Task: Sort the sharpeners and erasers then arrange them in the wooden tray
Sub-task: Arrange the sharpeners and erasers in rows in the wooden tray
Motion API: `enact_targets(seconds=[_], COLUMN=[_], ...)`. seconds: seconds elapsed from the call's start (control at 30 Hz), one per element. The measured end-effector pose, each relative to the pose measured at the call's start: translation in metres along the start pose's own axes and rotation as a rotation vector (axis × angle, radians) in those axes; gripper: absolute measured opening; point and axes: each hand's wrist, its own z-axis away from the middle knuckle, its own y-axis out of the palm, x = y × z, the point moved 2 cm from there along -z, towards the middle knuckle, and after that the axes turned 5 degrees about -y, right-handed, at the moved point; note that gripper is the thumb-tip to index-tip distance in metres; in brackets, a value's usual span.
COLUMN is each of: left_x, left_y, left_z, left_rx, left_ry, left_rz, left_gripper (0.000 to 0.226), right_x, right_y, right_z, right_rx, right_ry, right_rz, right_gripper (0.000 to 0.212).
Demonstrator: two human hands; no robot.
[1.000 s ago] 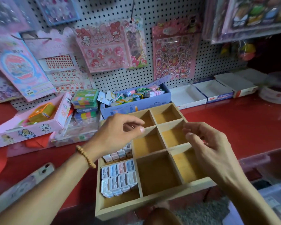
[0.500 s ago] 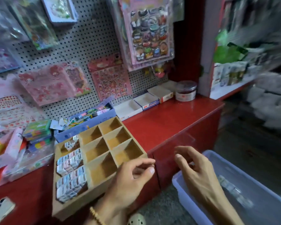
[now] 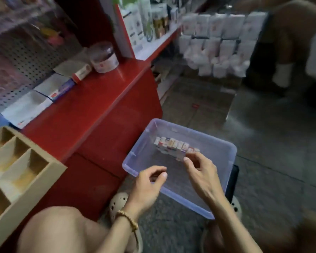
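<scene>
A row of small white erasers (image 3: 173, 146) lies in a clear plastic bin (image 3: 224, 148) on the floor. My right hand (image 3: 201, 172) is inside the bin, its fingertips touching the near end of the eraser row; whether it grips one is unclear. My left hand (image 3: 148, 187) hovers over the bin's near-left rim, fingers loosely curled, holding nothing. The wooden tray (image 3: 51, 167) sits on the red counter at the left edge of the view; the compartments that show are bare.
The red counter (image 3: 91, 108) carries white boxes (image 3: 49, 88) and a round clear tub (image 3: 103, 57) by the pegboard. My knee (image 3: 58, 229) is bottom left. Stacked white packages (image 3: 217, 42) line the far aisle. Grey floor (image 3: 272, 143) spreads right.
My view has swung right and down from the tray to the bin on the floor. Both hands left the tray; the right one has reached the erasers in the bin.
</scene>
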Motion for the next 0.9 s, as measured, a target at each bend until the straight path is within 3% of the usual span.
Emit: enact_targets(seconds=[0.17,0.47,0.67,0.9], left_x=[0.041,0.109,0.112,0.111], left_y=[0.038,0.068,0.071,0.074], left_z=[-0.061,-0.141,-0.143,-0.145], left_rx=[0.103,0.182,0.137,0.092], left_ry=[-0.080,-0.053,-0.044,-0.093], left_rz=[-0.084,-0.306,-0.313,-0.319], left_gripper=[0.012,0.023,0.035,0.034], right_x=[-0.068,-0.191,-0.232,-0.286], right_y=[0.011,0.058,0.097,0.113], right_z=[-0.024,-0.117,-0.154,-0.180], right_rx=[-0.017,-0.168,-0.318,-0.322], right_ry=[0.253,0.574,0.739,0.798], right_rz=[0.024,0.051,-0.152,-0.148], right_gripper=[0.018,0.026,0.061,0.092])
